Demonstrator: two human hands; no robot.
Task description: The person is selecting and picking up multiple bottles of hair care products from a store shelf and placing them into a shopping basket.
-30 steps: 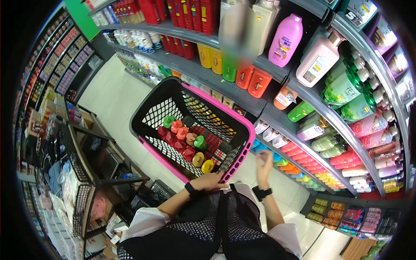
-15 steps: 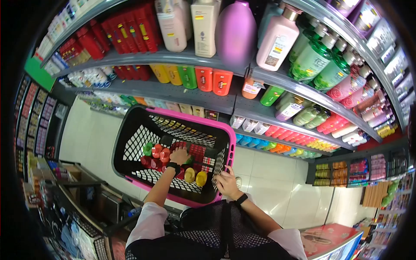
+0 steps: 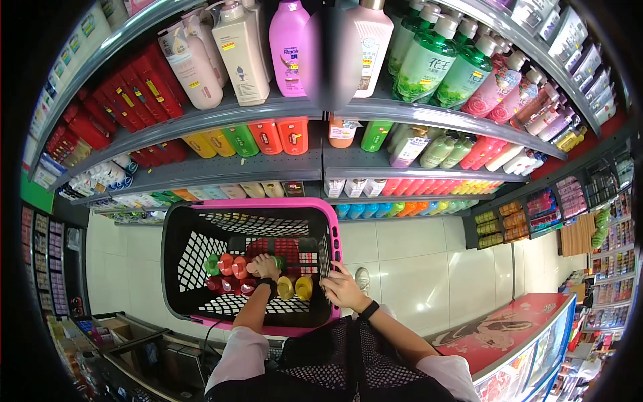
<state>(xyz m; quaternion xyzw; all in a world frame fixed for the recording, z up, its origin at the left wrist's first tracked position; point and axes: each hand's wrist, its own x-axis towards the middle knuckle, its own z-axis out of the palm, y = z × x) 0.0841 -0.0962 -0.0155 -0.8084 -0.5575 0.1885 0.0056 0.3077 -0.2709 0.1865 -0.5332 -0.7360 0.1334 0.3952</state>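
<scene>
A black mesh shopping basket (image 3: pixel 268 320) with a pink rim stands in front of me. Inside it, my left hand (image 3: pixel 266 266) reaches down with its fingers curled round a green bottle (image 3: pixel 278 260), which it mostly hides. To its left are another green bottle (image 3: pixel 211 265), two orange bottles (image 3: pixel 240 268) and several dark red bottles (image 3: pixel 230 285). Two yellow bottles (image 3: pixel 303 288) stand upright just right of my wrist. My right hand (image 3: pixel 343 288) grips the basket's right rim, fingers over the pink edge.
Shelves (image 3: pixel 248 167) of shampoo and lotion bottles run close behind the basket. A red-topped display case (image 3: pixel 495 328) is at the lower right, and dark shelving (image 3: pixel 147 348) at the lower left. Pale floor tiles (image 3: pixel 415 268) show to the right.
My view has shifted, so the shelves and basket appear further left. Inside the basket, my left hand has moved nearer the orange bottles, its fingers more curled. My right hand stays on the rim.
</scene>
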